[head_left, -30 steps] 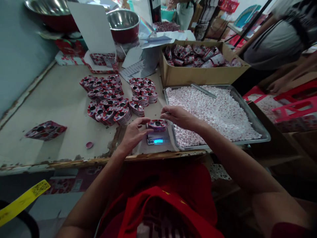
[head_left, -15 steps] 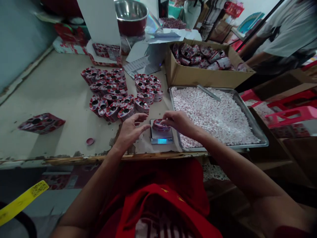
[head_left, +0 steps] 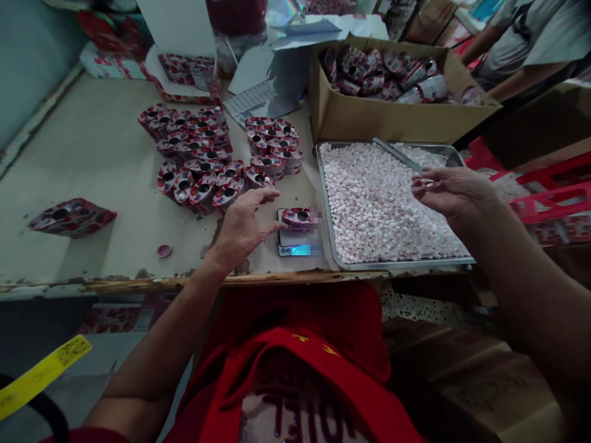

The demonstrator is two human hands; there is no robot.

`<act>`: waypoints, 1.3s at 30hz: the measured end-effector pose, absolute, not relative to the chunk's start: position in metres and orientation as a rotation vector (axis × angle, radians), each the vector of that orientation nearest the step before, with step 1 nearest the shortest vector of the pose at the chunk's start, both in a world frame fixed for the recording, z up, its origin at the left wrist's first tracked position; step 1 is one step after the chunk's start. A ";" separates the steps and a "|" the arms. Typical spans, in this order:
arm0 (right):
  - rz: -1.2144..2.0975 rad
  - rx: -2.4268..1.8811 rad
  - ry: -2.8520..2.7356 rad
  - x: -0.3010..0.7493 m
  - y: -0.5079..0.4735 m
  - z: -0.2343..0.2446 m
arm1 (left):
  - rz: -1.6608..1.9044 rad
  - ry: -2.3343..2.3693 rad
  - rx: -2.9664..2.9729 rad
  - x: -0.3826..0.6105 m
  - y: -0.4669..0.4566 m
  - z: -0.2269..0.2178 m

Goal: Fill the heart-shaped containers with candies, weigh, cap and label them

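Note:
My left hand (head_left: 244, 224) is open beside the small digital scale (head_left: 287, 246), thumb and fingers apart with nothing between them. On the scale stands a red-and-white printed container (head_left: 295, 218) with a round dark opening in its top. My right hand (head_left: 457, 192) hovers over the right part of a metal tray (head_left: 329, 229) filled with small white candies (head_left: 378, 209). Its fingers are curled together around a few of the candies (head_left: 428, 182). A flat metal strip (head_left: 397, 154) lies on the candies, its near end by my right fingertips.
Several similar containers (head_left: 203, 147) stand grouped behind my left hand. Another container (head_left: 71, 216) and a small pink cap (head_left: 164, 250) are at left. Behind the tray sits a cardboard box (head_left: 392, 122) of more containers. A person (head_left: 545, 55) is at upper right; red plastic crates (head_left: 554, 197) are at right.
My right hand has left the container on the scale and moved right, over the tray, where it now holds a few candies. My left hand stays open near the scale. The view has shifted slightly.

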State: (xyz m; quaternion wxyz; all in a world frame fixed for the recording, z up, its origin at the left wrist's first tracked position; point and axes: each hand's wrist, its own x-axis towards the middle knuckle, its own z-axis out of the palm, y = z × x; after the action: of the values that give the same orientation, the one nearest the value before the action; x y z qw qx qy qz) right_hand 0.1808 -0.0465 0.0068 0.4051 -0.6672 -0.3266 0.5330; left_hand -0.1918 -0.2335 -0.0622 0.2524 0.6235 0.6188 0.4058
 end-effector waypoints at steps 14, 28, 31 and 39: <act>1.307 -1.426 -1.550 0.106 -0.065 0.005 | 0.743 1.659 2.115 -0.139 -0.211 -0.074; 0.952 -0.927 -2.099 -0.044 -0.133 -0.041 | 1.061 2.519 1.860 -0.320 -0.331 -0.037; 1.625 -0.850 -1.633 -0.099 -0.182 -0.045 | 1.096 2.482 2.073 -0.318 -0.328 -0.035; 2.438 -0.783 -0.289 -0.130 -0.220 -0.029 | 1.131 2.172 2.438 -0.271 -0.286 -0.038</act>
State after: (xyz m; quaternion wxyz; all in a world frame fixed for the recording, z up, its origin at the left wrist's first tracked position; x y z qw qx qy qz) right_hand -0.1298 -0.2201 -0.0292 0.2788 -0.2917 -0.1078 0.9086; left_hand -0.2706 -0.2861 -0.0376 -0.1563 0.6969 0.6208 0.3233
